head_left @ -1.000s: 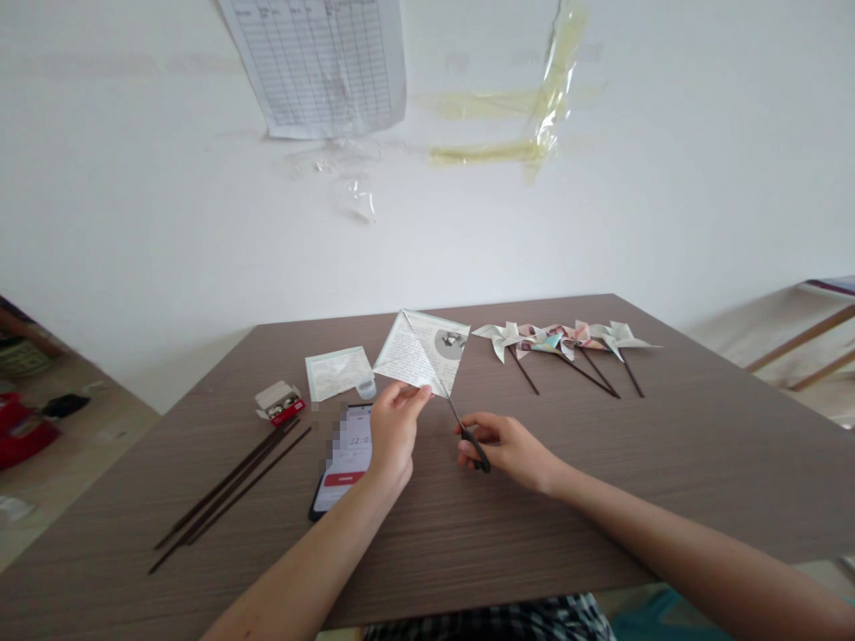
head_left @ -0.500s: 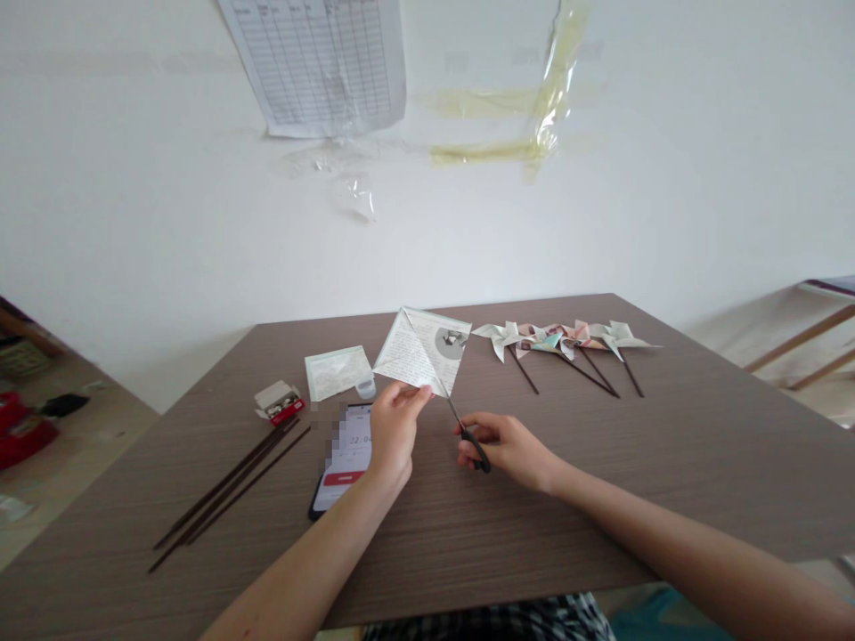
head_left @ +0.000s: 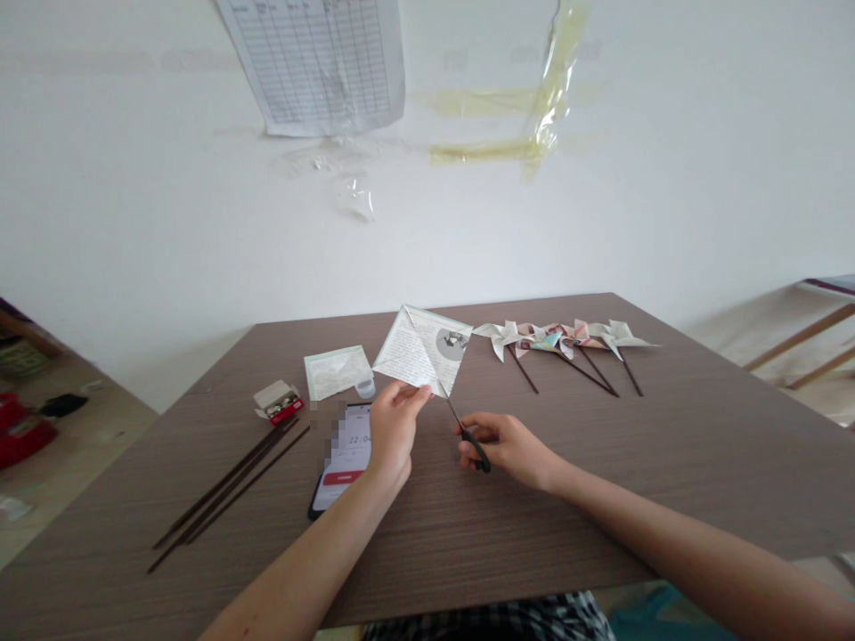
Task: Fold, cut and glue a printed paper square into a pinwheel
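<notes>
While paper (head_left: 412, 350) is pinched by left hand (head_left: 394, 429) toward tabletop's far edge (head_left: 313, 330), scissors (head_left: 471, 441) gripped by right hand (head_left: 513, 452) are unmoved, cutting apparently paused.

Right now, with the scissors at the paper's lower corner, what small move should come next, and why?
Probably one short snip along the diagonal line on the paper: the right hand holds the scissors roughly in line with it, and the left hand pinches the paper close by.

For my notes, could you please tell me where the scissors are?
In the head view, the scissors are just right of centre, in the right hand, blades at the held paper.
</notes>
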A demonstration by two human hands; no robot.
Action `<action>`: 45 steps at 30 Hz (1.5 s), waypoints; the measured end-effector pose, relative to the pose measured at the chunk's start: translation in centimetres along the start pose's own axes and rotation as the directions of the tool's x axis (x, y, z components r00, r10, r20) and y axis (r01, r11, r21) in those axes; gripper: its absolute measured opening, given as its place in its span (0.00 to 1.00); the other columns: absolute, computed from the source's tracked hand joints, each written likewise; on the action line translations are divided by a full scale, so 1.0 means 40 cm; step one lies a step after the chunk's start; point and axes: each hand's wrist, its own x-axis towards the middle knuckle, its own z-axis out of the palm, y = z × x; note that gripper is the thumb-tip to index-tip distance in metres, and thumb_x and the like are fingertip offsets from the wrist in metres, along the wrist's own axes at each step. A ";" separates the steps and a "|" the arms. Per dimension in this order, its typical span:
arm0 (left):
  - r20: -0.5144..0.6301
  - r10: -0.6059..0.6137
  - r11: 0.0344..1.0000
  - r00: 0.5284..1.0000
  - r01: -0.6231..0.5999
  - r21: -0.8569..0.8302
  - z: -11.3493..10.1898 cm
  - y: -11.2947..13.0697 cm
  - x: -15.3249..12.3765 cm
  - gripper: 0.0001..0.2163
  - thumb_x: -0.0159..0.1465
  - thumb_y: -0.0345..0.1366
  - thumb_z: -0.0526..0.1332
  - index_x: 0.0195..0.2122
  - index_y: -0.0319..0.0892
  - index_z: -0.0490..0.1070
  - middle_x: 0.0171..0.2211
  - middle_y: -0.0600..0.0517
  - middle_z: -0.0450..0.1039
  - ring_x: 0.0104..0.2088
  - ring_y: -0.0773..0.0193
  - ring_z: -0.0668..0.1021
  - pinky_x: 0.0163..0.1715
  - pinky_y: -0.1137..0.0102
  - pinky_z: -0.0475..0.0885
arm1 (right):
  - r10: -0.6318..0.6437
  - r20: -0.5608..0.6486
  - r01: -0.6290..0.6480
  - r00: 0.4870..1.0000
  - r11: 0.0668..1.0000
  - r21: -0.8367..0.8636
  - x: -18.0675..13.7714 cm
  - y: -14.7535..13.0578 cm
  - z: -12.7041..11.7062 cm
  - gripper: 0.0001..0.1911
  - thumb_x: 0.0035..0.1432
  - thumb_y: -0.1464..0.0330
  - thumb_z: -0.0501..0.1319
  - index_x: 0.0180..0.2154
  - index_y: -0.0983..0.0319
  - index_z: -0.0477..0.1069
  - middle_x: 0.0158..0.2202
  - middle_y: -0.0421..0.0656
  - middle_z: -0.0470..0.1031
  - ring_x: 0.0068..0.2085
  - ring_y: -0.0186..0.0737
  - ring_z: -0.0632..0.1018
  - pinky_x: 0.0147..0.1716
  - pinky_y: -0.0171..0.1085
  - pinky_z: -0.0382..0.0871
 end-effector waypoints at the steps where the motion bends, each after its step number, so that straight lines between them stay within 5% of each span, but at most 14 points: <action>1: 0.004 0.003 1.000 1.000 -0.003 0.004 0.000 0.000 0.000 0.14 0.50 0.47 0.80 0.30 0.46 0.82 0.34 0.47 0.89 0.42 0.47 0.89 0.49 0.58 0.81 | 0.002 0.000 -0.002 1.000 1.000 -0.001 0.001 0.001 0.000 0.25 0.59 0.51 0.74 0.48 0.63 0.80 0.34 0.46 0.87 0.33 0.44 0.83 0.38 0.42 0.75; 28: 0.048 -0.037 0.999 0.998 0.035 0.035 -0.005 0.004 0.000 0.14 0.52 0.47 0.80 0.32 0.47 0.81 0.33 0.49 0.87 0.41 0.49 0.89 0.49 0.57 0.82 | -0.025 -0.017 0.026 1.000 0.998 0.056 0.001 -0.003 0.002 0.31 0.58 0.43 0.79 0.47 0.61 0.80 0.31 0.43 0.86 0.33 0.43 0.83 0.38 0.41 0.76; 45: 0.056 -0.035 0.999 0.998 0.033 0.030 -0.006 0.003 0.002 0.13 0.51 0.46 0.80 0.31 0.47 0.82 0.31 0.50 0.87 0.38 0.49 0.89 0.50 0.56 0.83 | -0.012 -0.007 0.012 1.000 0.999 0.038 -0.001 0.001 -0.002 0.28 0.60 0.47 0.77 0.48 0.62 0.80 0.31 0.44 0.85 0.32 0.42 0.81 0.37 0.40 0.74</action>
